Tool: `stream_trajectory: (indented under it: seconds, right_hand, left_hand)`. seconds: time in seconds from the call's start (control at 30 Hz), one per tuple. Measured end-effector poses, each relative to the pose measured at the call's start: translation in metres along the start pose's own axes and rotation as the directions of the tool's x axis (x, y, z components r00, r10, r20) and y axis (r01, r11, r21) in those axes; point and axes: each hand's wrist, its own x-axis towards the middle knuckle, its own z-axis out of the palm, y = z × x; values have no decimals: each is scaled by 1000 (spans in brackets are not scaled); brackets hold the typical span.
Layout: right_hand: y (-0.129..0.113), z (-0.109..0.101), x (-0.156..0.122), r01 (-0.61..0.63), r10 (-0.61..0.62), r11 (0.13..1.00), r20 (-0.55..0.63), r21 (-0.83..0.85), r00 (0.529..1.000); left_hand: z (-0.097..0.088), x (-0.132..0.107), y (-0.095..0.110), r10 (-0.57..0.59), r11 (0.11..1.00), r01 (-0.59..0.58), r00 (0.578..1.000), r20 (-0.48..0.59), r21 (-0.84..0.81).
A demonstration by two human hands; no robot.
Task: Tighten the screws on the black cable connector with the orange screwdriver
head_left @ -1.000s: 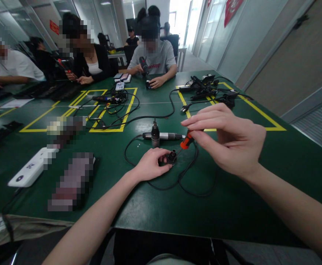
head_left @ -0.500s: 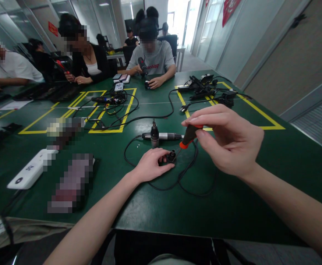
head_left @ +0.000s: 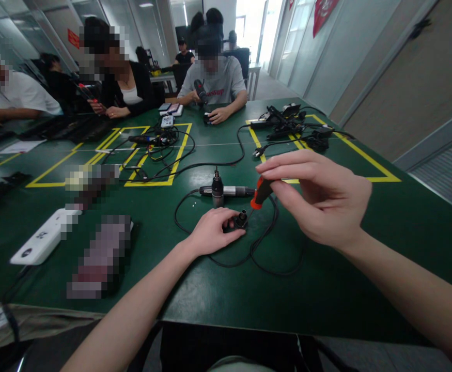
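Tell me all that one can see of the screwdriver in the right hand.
The screwdriver has a black handle, plastic by its look, with an orange collar at the lower end; the thin shaft barely shows. It tilts, tip down toward the small black part that the left hand holds. The right hand pinches its upper end.

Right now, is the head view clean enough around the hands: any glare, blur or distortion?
Head view: right hand, screwdriver, left hand and small black part are sharp, evenly lit; the far doorway is blown out white; the wide lens tilts the right wall; pixelated blocks cover items at left.
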Motion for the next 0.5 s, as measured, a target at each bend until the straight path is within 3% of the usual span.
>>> stream_trajectory:
  seconds: [0.27,0.5]
  right_hand:
    - [-1,3,5,58,-60,997,-47,-52,997]
    - [-1,1,3,11,-11,1000,-1,-2,1000]
  left_hand:
    - [0,-1,0,-14,1000,14,1000,3,-10]
    - [-2,0,3,-17,1000,17,1000,3,5]
